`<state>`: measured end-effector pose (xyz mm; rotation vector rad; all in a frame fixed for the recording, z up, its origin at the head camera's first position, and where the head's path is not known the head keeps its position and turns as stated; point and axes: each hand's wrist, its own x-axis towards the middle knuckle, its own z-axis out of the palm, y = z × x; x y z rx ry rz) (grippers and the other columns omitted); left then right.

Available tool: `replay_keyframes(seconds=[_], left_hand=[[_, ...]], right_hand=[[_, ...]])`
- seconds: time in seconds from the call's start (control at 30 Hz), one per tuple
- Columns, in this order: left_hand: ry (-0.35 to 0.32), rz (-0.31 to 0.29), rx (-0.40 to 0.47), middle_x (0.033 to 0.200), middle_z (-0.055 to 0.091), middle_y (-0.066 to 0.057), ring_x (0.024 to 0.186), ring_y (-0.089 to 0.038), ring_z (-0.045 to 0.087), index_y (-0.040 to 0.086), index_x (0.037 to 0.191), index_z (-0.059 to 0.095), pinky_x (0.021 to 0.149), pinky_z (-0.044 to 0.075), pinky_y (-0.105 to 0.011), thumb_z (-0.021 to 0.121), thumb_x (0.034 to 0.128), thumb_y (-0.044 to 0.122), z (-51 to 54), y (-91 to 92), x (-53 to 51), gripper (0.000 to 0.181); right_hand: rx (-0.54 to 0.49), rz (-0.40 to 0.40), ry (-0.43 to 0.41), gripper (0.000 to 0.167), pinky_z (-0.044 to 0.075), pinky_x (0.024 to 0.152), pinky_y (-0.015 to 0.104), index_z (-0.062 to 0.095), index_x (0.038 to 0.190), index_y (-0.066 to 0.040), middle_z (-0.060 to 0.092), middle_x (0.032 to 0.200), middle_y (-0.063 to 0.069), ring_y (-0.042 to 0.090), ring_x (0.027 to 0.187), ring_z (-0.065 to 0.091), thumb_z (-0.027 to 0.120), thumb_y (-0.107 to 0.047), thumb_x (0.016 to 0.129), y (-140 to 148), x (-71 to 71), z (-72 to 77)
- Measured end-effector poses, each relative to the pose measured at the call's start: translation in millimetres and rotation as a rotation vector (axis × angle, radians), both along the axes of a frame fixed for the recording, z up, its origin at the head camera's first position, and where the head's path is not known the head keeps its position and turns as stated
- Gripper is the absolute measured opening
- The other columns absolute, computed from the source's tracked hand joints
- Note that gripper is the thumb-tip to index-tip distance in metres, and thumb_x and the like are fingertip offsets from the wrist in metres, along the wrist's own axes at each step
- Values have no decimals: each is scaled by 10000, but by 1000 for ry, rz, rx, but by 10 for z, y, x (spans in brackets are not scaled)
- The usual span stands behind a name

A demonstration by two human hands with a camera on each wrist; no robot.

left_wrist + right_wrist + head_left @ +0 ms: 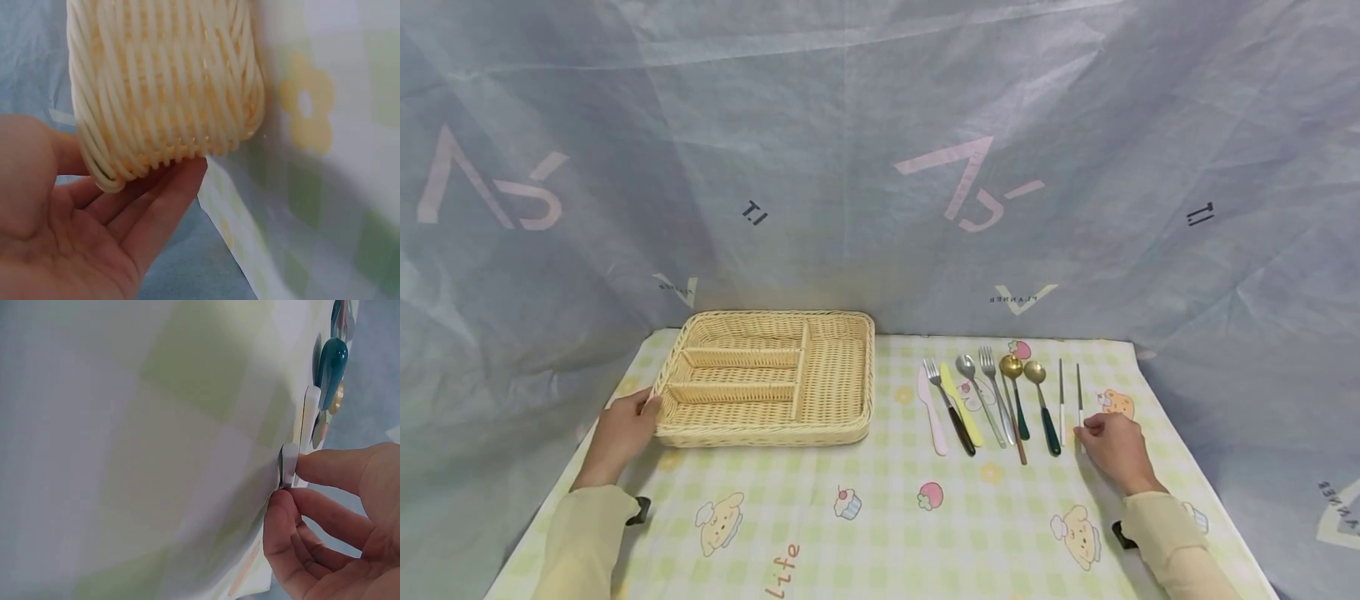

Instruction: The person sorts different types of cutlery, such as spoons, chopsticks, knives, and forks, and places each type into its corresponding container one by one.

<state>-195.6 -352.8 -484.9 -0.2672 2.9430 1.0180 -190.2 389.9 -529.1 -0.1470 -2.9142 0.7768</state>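
Note:
A divided wicker cutlery basket (760,437) stands at the left back of the table. My left hand (628,427) grips its left end; in the left wrist view the fingers lie against the outside of the woven wall (162,81), and the thumb is partly hidden behind the rim. At the far right, my right hand (1116,450) pinches the white handle end of a chopstick (289,459) between thumb and fingers, low against the cloth. A matching chopstick (1062,408) lies just left of it. Beside that is a green-handled spoon (1045,412).
Laid in a row right of the basket are a pink knife (931,417), a dark-handled fork (951,408), a yellow knife (962,408), and several more spoons and forks. A checked cloth (887,542) covers the table. Grey fabric (850,167) hangs behind and at both sides.

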Motion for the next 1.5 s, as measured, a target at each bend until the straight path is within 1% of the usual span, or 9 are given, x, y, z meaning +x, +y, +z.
replay_keyframes(seconds=[0.07,0.2,0.63,1.07,1.13,1.2,1.3,1.43,1.5], left_hand=[[-5,5,0,1456,536,-405,1228,-519,581,-117,1584,393,957,489,-643,357,1176,316,-4,-9,0,595],[-3,6,1,1547,422,-407,1439,-612,387,-123,1577,401,1094,389,-743,381,1175,286,3,-16,6,573],[26,22,22,1526,462,-397,1415,-597,434,-113,1554,453,1071,426,-725,415,1163,241,16,41,-17,529],[10,28,-17,1520,469,-393,1382,-610,462,-121,1554,441,1044,446,-716,404,1162,237,67,49,22,532],[20,23,-18,1503,492,-391,1231,-580,594,-115,1549,459,948,515,-655,412,1158,231,51,69,33,524],[41,7,-12,1452,546,-393,945,-478,666,-113,1536,484,793,543,-544,419,1155,224,32,104,32,513],[75,-14,6,1221,675,-389,625,-252,484,-103,1519,523,612,416,-382,435,1151,223,8,175,13,499],[102,-22,3,1154,689,-389,589,-213,442,-111,1502,538,601,391,-365,448,1153,212,3,254,-2,485],[102,-15,-4,1254,670,-387,653,-257,504,-113,1496,543,656,424,-403,451,1150,196,-1,290,-2,473]], right_hand=[[1,-11,4,222,591,696,525,761,1007,141,762,886,246,380,790,730,732,-76,969,-18,-7,-3],[9,-35,18,188,571,663,477,760,977,134,758,856,227,354,762,720,710,-42,934,-39,-21,-18],[66,-70,-25,188,556,700,552,725,967,132,728,893,262,374,770,689,672,-17,864,-20,-85,5],[67,-92,-15,271,551,697,560,751,1070,112,753,937,248,407,808,707,638,-61,894,75,45,49],[73,-97,5,260,539,669,534,754,1067,107,749,908,224,377,776,699,651,-61,897,79,76,65],[78,-105,24,247,524,641,505,754,1057,106,740,877,200,347,747,686,664,-60,898,83,101,81],[80,-103,52,232,503,607,456,752,1035,111,725,838,172,307,710,665,673,-54,893,79,121,105],[76,-87,75,229,467,573,401,754,1036,104,710,816,134,259,678,630,669,-56,898,34,130,158],[79,-77,86,223,452,559,386,761,1044,92,710,819,118,235,669,617,676,-58,902,-14,135,205]])
